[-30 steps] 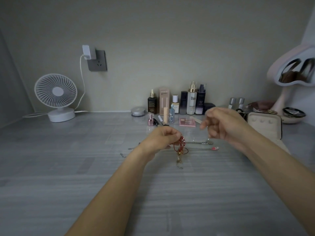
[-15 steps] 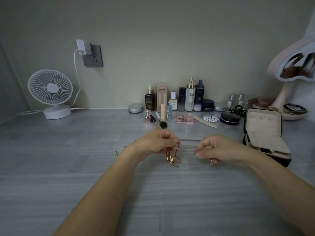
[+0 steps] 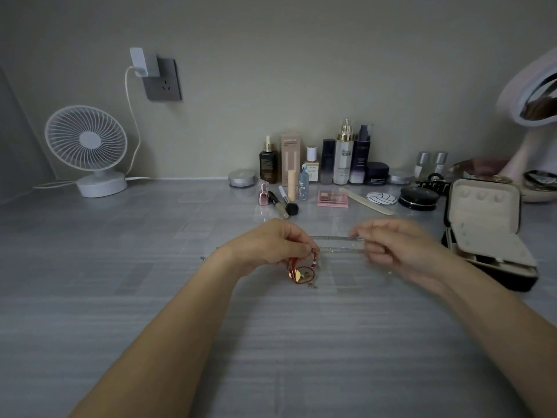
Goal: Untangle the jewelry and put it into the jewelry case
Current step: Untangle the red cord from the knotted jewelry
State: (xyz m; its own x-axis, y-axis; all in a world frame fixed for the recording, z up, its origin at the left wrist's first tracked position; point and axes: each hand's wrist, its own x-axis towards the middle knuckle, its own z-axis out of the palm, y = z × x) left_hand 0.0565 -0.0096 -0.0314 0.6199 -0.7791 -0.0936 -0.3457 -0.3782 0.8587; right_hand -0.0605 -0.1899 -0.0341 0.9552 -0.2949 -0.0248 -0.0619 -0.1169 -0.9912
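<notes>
Since half a second ago the right hand has drawn a little farther from the red tangle, and the silver strands between the two hands now look more stretched out.

Left of the jewelry case (image 3: 485, 224), well apart from it, the left hand (image 3: 265, 245) has its fingertips pinched together on the red cord tangle (image 3: 301, 268), which hangs just under them with a gold disc charm at its bottom, close above the table (image 3: 120, 297). From it two thin silver chains (image 3: 334, 244) run towards the case, taut and nearly level. Nearer the case, the right hand (image 3: 401, 248) is curled, fingers closed on the far ends of those chains.

This looks like the untangling step, still early: cord and chains are not yet apart. Next should come a gentle, steady pull to slip the chains free of the red knot, without yanking.

The case stands open, lid upright, cream lining showing.
</notes>
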